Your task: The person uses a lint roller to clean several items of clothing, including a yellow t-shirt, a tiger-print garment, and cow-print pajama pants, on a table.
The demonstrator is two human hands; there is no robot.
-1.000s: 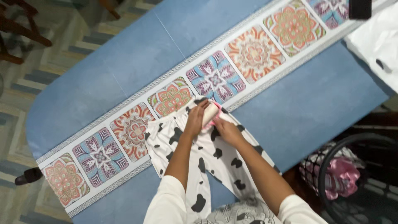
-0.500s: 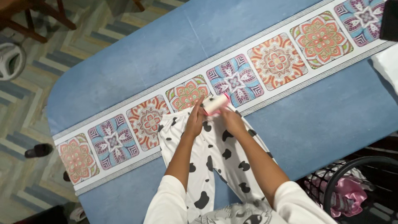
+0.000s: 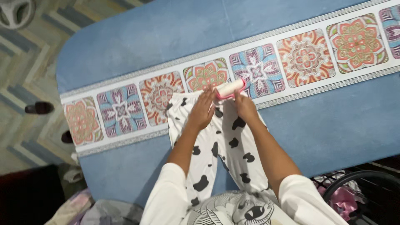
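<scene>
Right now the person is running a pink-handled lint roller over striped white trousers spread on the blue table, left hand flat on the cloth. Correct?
Not quite. In the head view the trousers are white with black cow-like patches, not stripes. The rest holds: the right hand holds the lint roller, the left hand lies flat on the cloth, on the blue table.

We see soft white cloth trousers (image 3: 227, 143) with black cow-like patches, matt and lightly creased, lying at the near edge of the table (image 3: 333, 125). The table's blue cover looks smooth and matt, like vinyl or oilcloth; along its middle runs a printed band of ornamental tiles (image 3: 258, 68), flat and faintly sheened. The lint roller (image 3: 230, 88) has a pale papery roll on glossy pink plastic. Our sleeves (image 3: 166, 200) are plain white cotton-like fabric.
</scene>
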